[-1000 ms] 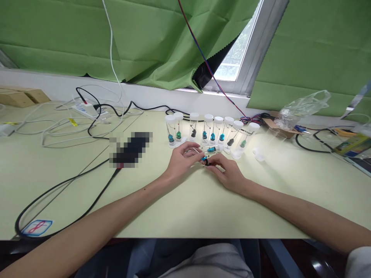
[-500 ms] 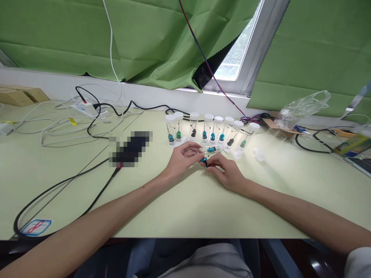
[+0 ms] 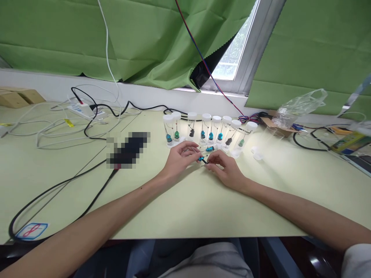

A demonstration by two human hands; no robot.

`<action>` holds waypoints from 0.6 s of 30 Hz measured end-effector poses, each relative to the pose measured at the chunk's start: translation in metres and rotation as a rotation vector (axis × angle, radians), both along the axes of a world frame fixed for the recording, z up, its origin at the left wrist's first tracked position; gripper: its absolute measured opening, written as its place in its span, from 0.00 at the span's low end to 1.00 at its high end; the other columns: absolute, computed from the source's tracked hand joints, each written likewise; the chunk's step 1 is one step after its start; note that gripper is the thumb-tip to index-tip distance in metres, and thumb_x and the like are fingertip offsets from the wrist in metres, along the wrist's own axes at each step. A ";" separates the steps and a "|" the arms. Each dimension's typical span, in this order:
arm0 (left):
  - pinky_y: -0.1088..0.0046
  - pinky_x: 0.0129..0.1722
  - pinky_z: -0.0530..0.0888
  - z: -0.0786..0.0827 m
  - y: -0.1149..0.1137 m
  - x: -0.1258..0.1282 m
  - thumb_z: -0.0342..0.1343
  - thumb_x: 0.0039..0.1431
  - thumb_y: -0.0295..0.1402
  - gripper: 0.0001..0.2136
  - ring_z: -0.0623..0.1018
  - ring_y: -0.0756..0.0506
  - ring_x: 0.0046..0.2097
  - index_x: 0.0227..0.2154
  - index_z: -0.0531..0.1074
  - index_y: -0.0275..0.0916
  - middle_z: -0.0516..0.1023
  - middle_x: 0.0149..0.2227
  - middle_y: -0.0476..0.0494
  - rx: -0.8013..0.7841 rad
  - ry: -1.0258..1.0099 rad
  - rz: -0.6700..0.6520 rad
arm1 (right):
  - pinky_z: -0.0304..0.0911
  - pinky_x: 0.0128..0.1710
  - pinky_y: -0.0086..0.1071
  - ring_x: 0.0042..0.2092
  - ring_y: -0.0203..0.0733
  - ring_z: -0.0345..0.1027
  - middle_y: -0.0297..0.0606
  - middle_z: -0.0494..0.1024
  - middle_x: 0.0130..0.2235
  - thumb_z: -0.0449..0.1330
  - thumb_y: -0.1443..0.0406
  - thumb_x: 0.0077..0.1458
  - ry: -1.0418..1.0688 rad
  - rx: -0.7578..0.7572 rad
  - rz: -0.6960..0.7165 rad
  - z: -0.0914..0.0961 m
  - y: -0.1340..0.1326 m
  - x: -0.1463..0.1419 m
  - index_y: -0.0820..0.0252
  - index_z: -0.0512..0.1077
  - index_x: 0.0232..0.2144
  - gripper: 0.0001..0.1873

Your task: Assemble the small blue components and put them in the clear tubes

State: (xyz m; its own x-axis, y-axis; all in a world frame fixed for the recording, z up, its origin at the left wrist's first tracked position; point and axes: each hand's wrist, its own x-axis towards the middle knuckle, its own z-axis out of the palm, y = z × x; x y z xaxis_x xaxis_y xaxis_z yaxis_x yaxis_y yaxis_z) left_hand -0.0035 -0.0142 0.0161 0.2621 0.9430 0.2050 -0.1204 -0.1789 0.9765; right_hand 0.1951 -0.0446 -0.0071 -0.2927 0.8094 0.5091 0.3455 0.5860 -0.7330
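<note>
My left hand (image 3: 180,159) is closed, its thumb and fingers pinching a small blue-and-black part (image 3: 201,158) with a thin metal rod. At the part's dark lower end, the fingertips of my right hand (image 3: 227,168) are closed too. Fine details of the part are too small to make out. Just behind the hands lies a clear tube (image 3: 213,148) with a blue piece inside. Farther back stand several clear tubes with white caps, among them one with a black piece (image 3: 191,129) and one with a green piece (image 3: 244,135).
White caps (image 3: 257,153) lie right of the tubes. A dark pixelated object (image 3: 129,150) with a black cable is on the left. Toward the wall are a power strip (image 3: 84,110) with tangled cables and an open cardboard box (image 3: 279,129) with a plastic bag (image 3: 301,108).
The black end of the part now points more to the right, toward my right fingertips. Both hands stay almost in place; the whole view has shifted slightly.
</note>
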 end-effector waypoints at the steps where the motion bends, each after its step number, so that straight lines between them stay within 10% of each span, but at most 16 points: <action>1: 0.68 0.38 0.77 0.000 0.000 0.000 0.68 0.49 0.37 0.14 0.79 0.46 0.34 0.38 0.75 0.39 0.78 0.36 0.45 0.004 0.000 0.003 | 0.71 0.33 0.34 0.34 0.39 0.69 0.36 0.73 0.34 0.60 0.61 0.62 0.007 -0.002 0.003 0.001 0.000 0.000 0.55 0.66 0.39 0.06; 18: 0.65 0.41 0.80 0.005 -0.006 0.006 0.68 0.49 0.36 0.15 0.79 0.47 0.38 0.38 0.74 0.37 0.76 0.39 0.44 0.019 -0.040 0.087 | 0.73 0.37 0.37 0.39 0.41 0.72 0.38 0.72 0.37 0.59 0.61 0.63 0.125 -0.090 0.012 -0.001 0.002 -0.002 0.56 0.66 0.43 0.08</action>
State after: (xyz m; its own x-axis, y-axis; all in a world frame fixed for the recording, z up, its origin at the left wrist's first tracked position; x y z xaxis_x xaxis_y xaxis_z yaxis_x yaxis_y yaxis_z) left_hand 0.0028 -0.0207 0.0214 0.1707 0.9578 0.2314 -0.1420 -0.2084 0.9677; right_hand 0.1927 -0.0429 -0.0077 -0.2410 0.8504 0.4678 0.2415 0.5193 -0.8197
